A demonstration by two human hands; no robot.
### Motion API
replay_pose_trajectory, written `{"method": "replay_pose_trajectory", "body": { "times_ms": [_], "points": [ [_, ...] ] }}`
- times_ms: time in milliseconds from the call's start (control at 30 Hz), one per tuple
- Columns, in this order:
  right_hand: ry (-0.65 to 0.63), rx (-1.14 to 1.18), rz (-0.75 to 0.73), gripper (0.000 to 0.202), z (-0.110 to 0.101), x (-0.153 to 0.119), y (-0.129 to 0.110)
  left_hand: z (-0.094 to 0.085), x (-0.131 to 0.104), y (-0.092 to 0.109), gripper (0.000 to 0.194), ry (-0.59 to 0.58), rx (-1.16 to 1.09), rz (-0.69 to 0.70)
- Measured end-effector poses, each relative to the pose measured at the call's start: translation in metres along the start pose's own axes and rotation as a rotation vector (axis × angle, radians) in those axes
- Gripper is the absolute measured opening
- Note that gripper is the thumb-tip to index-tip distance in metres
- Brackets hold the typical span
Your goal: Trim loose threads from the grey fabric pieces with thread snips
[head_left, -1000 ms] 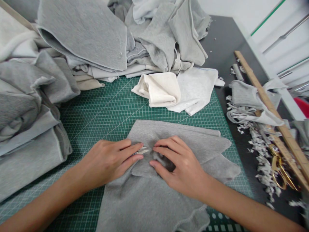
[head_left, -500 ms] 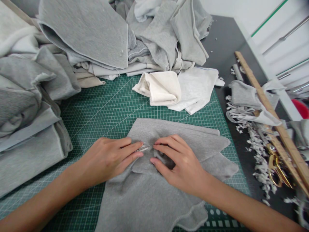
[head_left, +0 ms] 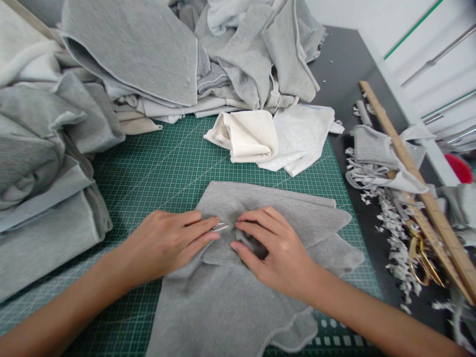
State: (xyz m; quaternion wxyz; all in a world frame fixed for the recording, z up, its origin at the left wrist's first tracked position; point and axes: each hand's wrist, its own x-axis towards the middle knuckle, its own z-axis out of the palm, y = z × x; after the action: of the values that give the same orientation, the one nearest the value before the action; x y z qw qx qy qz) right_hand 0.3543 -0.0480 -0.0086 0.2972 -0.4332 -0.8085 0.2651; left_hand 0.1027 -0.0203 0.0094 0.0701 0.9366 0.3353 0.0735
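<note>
Grey fabric pieces (head_left: 230,302) lie layered on the green cutting mat (head_left: 159,168). My left hand (head_left: 167,243) rests over their left part, its thumb and fingers pinched on small metal snips (head_left: 222,227), whose two pointed blades stick out to the right, slightly apart. Just right of the blade tips, my right hand (head_left: 278,245) is on the fabric with fingers curved. A fold of grey cloth shows between its thumb and index finger, which seem to hold it; the other fingertips press on the fabric.
Grey garment pieces (head_left: 137,54) are heaped behind and at the left. Cream cloth (head_left: 253,135) and white cloth (head_left: 303,134) lie beyond my hands. At the right are wooden rulers (head_left: 394,139), gold-handled scissors (head_left: 420,253) and lint scraps (head_left: 399,267).
The snips' blades are spread a little wider than before. Both hands stay nearly where they were, and the view has shifted very slightly.
</note>
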Motion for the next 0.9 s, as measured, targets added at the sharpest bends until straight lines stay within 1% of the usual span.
{"method": "replay_pose_trajectory", "body": {
  "times_ms": [67, 267, 400, 533, 800, 900],
  "points": [
    [0.002, 0.001, -0.003, 0.023, -0.0001, -0.0003, -0.0001, 0.0013, -0.0003, -0.0009, 0.026, 0.028, -0.016, 0.014],
    [0.0, 0.001, -0.002, 0.023, -0.0002, 0.0005, -0.0002, 0.0043, -0.0012, -0.0017, 0.026, 0.031, -0.028, 0.005],
    [0.006, -0.001, -0.008, 0.023, 0.0002, 0.0001, -0.0007, 0.0041, -0.001, -0.0009, 0.028, 0.023, -0.016, -0.003],
    [0.018, 0.001, -0.016, 0.024, 0.0008, -0.0011, -0.0001, 0.0023, -0.0002, -0.0001, 0.026, 0.059, 0.0, 0.014],
    [0.023, -0.002, -0.017, 0.024, 0.002, -0.0003, 0.0019, 0.0006, 0.0018, -0.0002, 0.026, 0.057, 0.038, 0.023],
    [0.026, -0.003, -0.02, 0.025, 0.0021, -0.0004, 0.0016, 0.0005, 0.0011, -0.0002, 0.026, 0.035, 0.032, 0.024]
  ]
}}
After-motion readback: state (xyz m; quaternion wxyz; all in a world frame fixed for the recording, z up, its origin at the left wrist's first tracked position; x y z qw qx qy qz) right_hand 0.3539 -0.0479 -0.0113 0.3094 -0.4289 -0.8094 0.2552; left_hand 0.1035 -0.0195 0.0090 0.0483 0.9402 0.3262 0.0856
